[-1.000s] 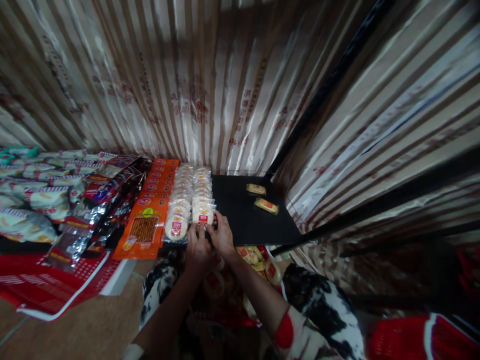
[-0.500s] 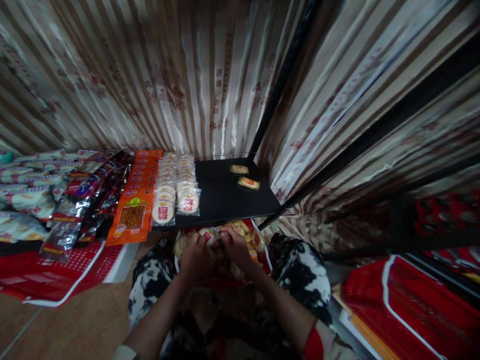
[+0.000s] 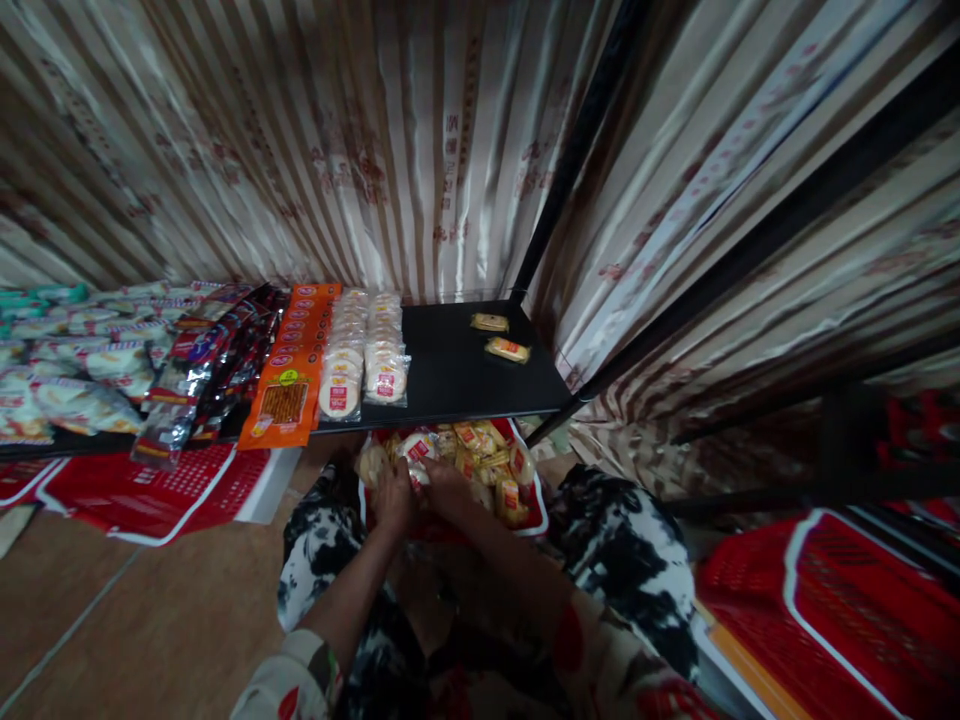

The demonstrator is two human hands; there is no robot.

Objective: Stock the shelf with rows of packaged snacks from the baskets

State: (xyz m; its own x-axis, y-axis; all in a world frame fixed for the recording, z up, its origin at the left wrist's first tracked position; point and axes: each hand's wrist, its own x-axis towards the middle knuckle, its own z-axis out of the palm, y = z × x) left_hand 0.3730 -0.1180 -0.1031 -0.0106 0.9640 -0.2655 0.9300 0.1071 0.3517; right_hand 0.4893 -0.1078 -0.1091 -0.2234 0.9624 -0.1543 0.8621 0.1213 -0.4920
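Both my hands are down in a red basket (image 3: 534, 518) on my lap, full of small wrapped snack packets (image 3: 487, 462). My left hand (image 3: 393, 500) curls its fingers round a round white packet with a red label (image 3: 417, 449) at the basket's left side. My right hand (image 3: 444, 482) rests beside it among the packets, fingers bent; what it grips is hidden. Just above, on the black shelf (image 3: 457, 375), stand two rows of the same round packets (image 3: 367, 350).
Orange snack packs (image 3: 289, 385), dark foil packs (image 3: 199, 375) and white-green bags (image 3: 64, 375) fill the shelf's left. Two small yellow packets (image 3: 501, 338) lie at its back right. Striped curtains hang behind. A red basket (image 3: 832, 600) sits on the floor at right.
My hands left the front round packet on the shelf and dropped into the basket on my lap. The view swung down slightly, showing more of the basket.
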